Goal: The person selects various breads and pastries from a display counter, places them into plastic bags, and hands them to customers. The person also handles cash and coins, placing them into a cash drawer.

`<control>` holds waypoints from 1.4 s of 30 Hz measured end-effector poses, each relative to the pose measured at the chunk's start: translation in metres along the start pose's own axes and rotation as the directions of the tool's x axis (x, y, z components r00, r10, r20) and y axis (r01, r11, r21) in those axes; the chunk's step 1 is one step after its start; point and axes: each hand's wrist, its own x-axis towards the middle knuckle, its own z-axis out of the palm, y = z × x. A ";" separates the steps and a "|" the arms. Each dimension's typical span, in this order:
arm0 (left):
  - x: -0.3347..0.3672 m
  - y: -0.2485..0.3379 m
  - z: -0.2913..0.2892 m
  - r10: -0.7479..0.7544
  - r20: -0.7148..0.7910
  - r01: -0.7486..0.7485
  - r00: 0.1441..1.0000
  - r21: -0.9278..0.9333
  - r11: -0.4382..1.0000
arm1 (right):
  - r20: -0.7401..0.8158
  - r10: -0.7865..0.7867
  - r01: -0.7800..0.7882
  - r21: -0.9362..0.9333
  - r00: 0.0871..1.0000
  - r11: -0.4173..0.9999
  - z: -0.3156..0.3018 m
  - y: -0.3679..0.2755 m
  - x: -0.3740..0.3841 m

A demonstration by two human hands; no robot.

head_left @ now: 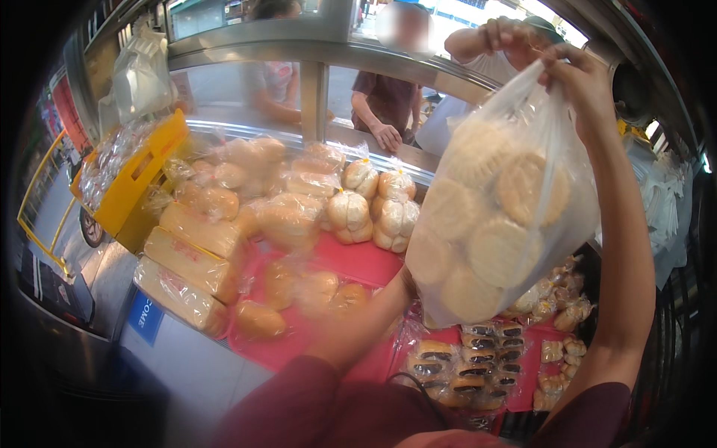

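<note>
Right hand (579,78) — fingers pinched the clear bag of round breads (497,216) at its top | left hand (409,282) under it, grip hidden — better to support the bottom.

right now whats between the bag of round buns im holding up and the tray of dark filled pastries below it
Head view: the stretch between the bag of round buns and the dark-filled pastries is nearly bare; only a strip of red cloth shows. The bag's bottom hangs just above them.

Clear plastic bag of round pale buns (493,216), held up at right by the right hand (579,78) | clear-wrapped long loaves (190,261) stacked at left on the red counter | small clear packs of dark-filled rolls (467,362) below | blue rectangular label (146,317) on the white counter front, lower left.
</note>
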 end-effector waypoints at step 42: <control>0.039 0.035 0.114 0.076 0.134 -0.150 0.988 0.722 0.676 | 0.081 0.458 -0.430 0.519 0.885 0.739 0.023 0.134 -0.236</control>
